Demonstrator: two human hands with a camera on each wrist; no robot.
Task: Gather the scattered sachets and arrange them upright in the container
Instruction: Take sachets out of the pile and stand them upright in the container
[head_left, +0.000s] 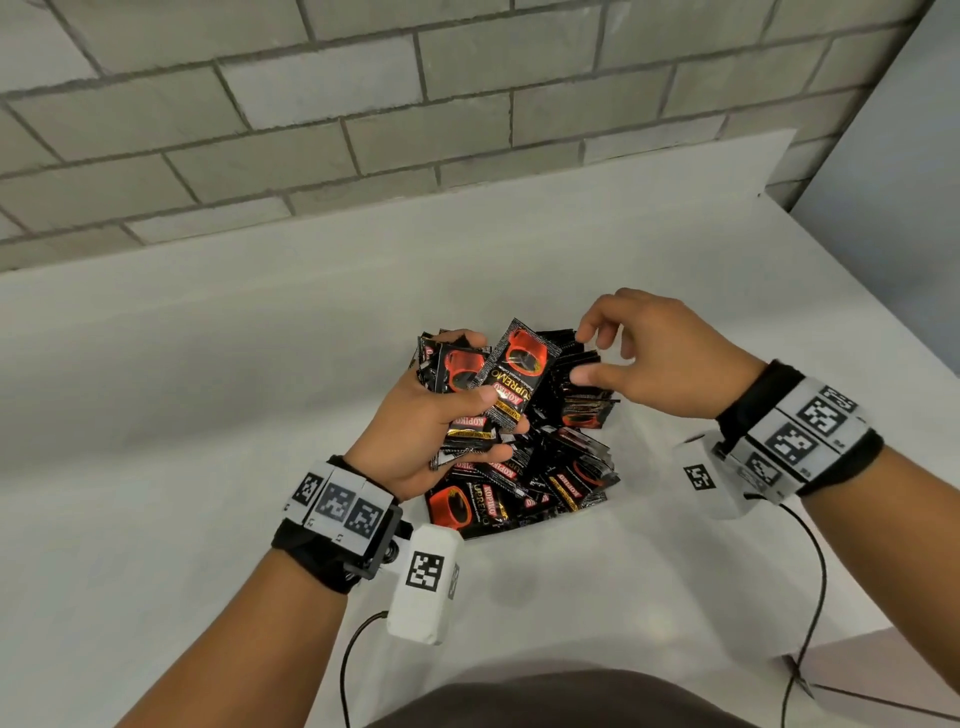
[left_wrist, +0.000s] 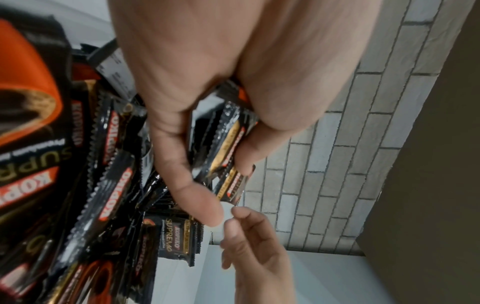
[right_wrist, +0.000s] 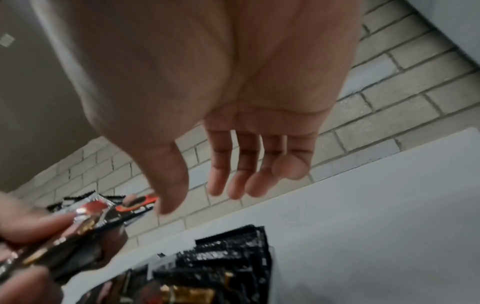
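Sachets (head_left: 545, 467), black with red cups, lie heaped on the white tabletop (head_left: 208, 415) at frame centre in the head view; no container is visible in any view. Left hand (head_left: 441, 415) grips a fanned bundle of sachets (head_left: 498, 379) just above the heap's left side, thumb across their fronts. Right hand (head_left: 660, 353) hovers at the heap's upper right, fingers loosely spread, holding nothing, apart from the bundle. Left wrist view alone shows the bundle's lower edges pinched between thumb (left_wrist: 197, 185) and fingers. Right wrist view alone shows the empty palm (right_wrist: 246, 82), with the heap's stacked edges (right_wrist: 233, 257) at lower centre.
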